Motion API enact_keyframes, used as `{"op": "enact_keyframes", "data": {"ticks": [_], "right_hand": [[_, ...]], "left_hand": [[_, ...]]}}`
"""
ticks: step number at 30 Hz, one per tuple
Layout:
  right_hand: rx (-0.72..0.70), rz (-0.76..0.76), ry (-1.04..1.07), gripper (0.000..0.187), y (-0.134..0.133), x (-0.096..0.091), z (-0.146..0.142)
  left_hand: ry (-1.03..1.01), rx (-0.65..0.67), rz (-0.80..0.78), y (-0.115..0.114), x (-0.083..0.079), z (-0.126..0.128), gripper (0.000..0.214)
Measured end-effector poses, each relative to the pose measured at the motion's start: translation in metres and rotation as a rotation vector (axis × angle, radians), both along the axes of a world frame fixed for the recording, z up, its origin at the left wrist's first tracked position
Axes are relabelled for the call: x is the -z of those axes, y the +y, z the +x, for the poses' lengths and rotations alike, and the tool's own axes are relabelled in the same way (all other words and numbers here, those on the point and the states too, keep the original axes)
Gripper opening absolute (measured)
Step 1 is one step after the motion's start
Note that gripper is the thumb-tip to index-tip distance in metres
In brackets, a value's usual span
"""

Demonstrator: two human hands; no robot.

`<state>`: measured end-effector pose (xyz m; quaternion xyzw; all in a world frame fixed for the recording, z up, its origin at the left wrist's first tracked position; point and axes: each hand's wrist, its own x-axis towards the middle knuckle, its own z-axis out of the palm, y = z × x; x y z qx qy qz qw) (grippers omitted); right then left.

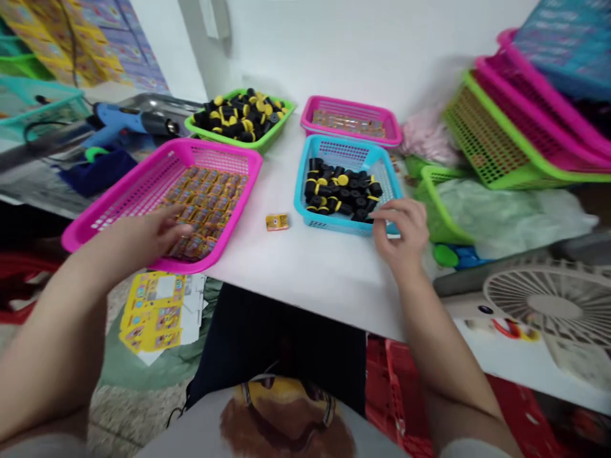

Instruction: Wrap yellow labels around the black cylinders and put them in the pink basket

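Observation:
My left hand [155, 234] reaches into the near pink basket [119, 203], its blurred fingers over the rows of small orange stickers [205, 197]. My right hand [403, 230] rests at the near right corner of the blue basket [305, 162], fingers curled over the rim beside the black and yellow rollers [341, 187]. Whether either hand holds a piece is hidden by blur. One loose orange sticker [277, 221] lies on the white table [315, 267] between the two baskets.
A green basket [265, 141] of black and yellow rollers and a second pink basket [391, 127] stand at the back. Stacked green, pink and blue baskets [515, 121] lean at the right. A blue glue gun [124, 121] lies left; a white fan [554, 299] right. A yellow sheet [153, 312] lies below.

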<state>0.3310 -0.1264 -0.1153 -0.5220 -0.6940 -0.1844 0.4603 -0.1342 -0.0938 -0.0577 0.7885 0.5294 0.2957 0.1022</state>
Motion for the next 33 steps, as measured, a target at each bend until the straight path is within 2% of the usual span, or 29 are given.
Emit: {"op": "enact_keyframes", "data": {"ticks": [2,3,4,6,7,8,9,12,15,20,23,25,28,30,33], "right_hand": [[0.129,-0.157,0.125,0.02,0.008,-0.014,0.005],[0.188,-0.275,0.152,0.024,0.015,-0.022,0.007],[0.236,-0.435,0.136,0.028,0.023,-0.028,0.009],[0.339,-0.808,-0.025,0.041,0.043,-0.039,0.009],[0.348,-1.014,-0.153,0.047,0.052,-0.042,0.008],[0.34,-1.118,-0.209,0.052,0.061,-0.044,0.006],[0.334,-1.192,-0.258,0.058,0.069,-0.044,0.004],[0.323,-1.282,-0.34,0.07,0.085,-0.041,-0.005],[0.335,-1.339,-0.404,0.069,0.091,-0.037,-0.01],[0.326,-1.327,-0.437,0.067,0.09,-0.04,-0.006],[0.297,-1.267,-0.421,0.074,0.079,-0.047,0.003],[0.274,-1.141,-0.336,0.078,0.067,-0.051,0.009],[0.208,-0.814,-0.068,0.074,0.045,-0.051,0.012],[0.147,-0.619,0.098,0.068,0.032,-0.045,0.008],[0.06,-0.43,0.283,0.059,0.018,-0.028,-0.001]], "left_hand": [[0.206,-0.221,0.087,-0.029,-0.012,0.02,0.044],[0.205,-0.233,0.138,-0.044,-0.016,0.034,0.048],[0.159,-0.168,0.171,-0.056,-0.017,0.051,0.044],[0.079,0.196,0.108,-0.068,-0.007,0.087,0.032],[0.094,0.333,0.042,-0.066,0.003,0.106,0.03],[0.166,0.407,-0.028,-0.06,0.014,0.123,0.031],[0.262,0.408,-0.064,-0.05,0.026,0.138,0.032],[0.563,0.257,-0.109,-0.012,0.052,0.167,0.04],[0.666,0.166,-0.082,0.015,0.06,0.173,0.037],[0.673,0.205,-0.087,0.025,0.059,0.169,0.034],[0.68,0.226,-0.09,0.025,0.059,0.169,0.032],[0.68,0.243,-0.091,0.025,0.059,0.17,0.031],[0.671,0.259,-0.097,0.024,0.06,0.169,0.03],[0.662,0.254,-0.106,0.023,0.061,0.168,0.031],[0.646,0.241,-0.123,0.021,0.063,0.165,0.031]]}}
